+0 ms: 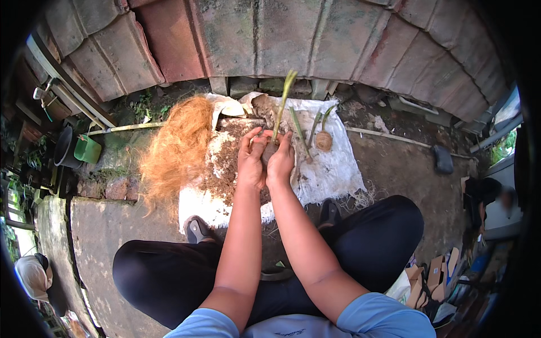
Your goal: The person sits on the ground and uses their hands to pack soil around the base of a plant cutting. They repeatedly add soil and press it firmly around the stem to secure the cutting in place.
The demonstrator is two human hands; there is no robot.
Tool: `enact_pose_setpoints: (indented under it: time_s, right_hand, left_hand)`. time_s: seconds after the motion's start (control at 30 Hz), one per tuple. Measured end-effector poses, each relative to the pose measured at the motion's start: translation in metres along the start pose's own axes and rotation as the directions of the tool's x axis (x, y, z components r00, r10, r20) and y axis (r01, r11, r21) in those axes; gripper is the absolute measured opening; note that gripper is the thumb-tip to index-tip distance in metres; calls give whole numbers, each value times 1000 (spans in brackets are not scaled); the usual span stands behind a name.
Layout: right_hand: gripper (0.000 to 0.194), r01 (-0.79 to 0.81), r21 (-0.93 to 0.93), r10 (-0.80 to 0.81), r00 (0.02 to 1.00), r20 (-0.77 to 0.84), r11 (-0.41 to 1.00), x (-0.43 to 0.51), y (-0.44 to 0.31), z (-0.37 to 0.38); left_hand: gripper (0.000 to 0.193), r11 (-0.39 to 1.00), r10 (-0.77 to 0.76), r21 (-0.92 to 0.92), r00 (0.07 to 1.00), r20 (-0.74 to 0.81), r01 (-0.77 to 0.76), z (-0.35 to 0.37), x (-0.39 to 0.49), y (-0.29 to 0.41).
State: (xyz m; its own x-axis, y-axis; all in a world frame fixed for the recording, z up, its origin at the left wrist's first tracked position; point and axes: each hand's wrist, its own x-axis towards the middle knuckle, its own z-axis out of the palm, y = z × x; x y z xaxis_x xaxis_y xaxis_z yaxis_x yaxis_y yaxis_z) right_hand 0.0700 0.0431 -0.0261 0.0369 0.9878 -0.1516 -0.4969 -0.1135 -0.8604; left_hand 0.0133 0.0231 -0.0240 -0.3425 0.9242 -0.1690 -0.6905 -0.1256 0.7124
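Between my left hand (250,162) and my right hand (281,162) is a dark ball of soil (269,153), cupped from both sides. A long green plant shoot (280,103) rises upright out of it. Beneath my hands a heap of dark, crumbly soil (222,177) lies on a white woven sack (325,177). To the right of my right hand rest loose green cuttings (300,131) and a fibre-wrapped ball (323,141) with a curved green shoot (326,116). A large mound of orange-brown coir fibre (179,143) lies to the left of my left hand.
Sloping roof tiles (287,38) stand along the far side. A thin pipe (405,143) runs behind the sack. At left are a green plastic container (88,149) and a dark bucket (66,148). Cardboard boxes (435,270) sit at lower right. Other people are at both sides.
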Motion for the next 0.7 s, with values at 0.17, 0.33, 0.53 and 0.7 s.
enact_pose_setpoints:
  time_s: [0.17, 0.33, 0.53, 0.7]
  right_hand:
    - [75, -48, -161, 43, 998, -35, 986, 13, 4, -13]
    - [86, -113, -200, 155, 965, 211, 973, 24, 5, -32]
    - [79, -203, -135, 238, 906, 349, 970, 24, 0, -26]
    - [46, -294, -159, 309, 948, 77, 942, 35, 37, -47]
  left_hand:
    - [27, 992, 23, 124, 1000, 21, -25, -4, 3, -18]
    - [55, 972, -101, 216, 994, 34, 91, -9, -7, -6]
    - [55, 947, 38, 319, 982, -183, 23, -30, 1, 4]
    - [44, 878, -8, 453, 953, -303, 152, -47, 1, -1]
